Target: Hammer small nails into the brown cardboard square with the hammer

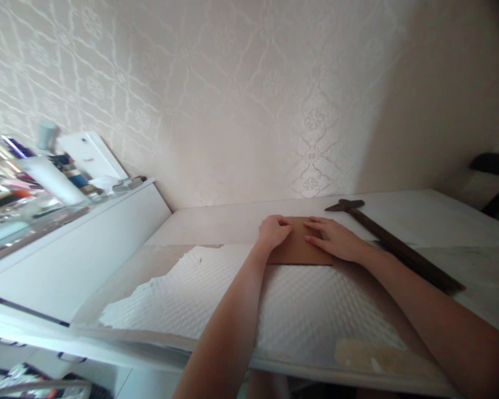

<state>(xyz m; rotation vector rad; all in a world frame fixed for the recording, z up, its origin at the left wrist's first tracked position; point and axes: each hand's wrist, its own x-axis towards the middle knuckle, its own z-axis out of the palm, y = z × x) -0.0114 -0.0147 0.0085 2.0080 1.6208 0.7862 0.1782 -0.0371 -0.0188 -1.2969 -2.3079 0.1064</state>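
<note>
Now the brown card (301, 250) lies flat on the white desk (415, 213) near the wall, its long side running left to right, the curled left hand (274, 230) and the flat, open right hand (336, 238) seemingly pressing it without grasping.

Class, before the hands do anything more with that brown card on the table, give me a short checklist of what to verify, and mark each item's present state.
1. Left hand on the brown card: ok, curled fingers rest on its left part.
2. Right hand on the card: ok, lying flat.
3. Card flat on the table: ok.
4. Dark wooden tool apart from the hands: ok, lying to the right.
5. Textured white sheet smooth: not ok, left edge torn.
6. Card's underside: cannot tell.
</note>
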